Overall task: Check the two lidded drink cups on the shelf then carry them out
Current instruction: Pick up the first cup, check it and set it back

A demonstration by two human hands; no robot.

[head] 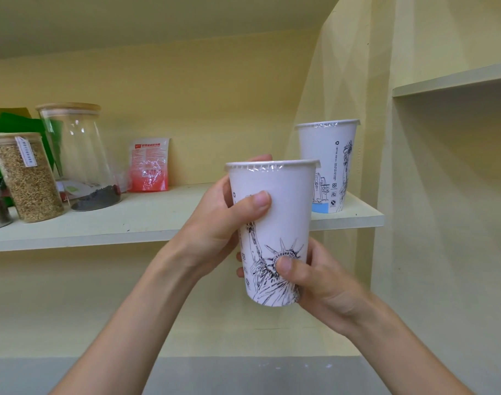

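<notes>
While the second cup stands upright on the shelf at right of centre, you hold the near cup at mid-frame, clear of the shelf: your left hand grasps its upper side, your right hand its base.

No text is legible. The red packet, at 9 o'clock from the rear cup, carries blurred print; that cup shows small recycling-type symbols (unreadable captions); the grain jar bears an illegible tag.
</notes>
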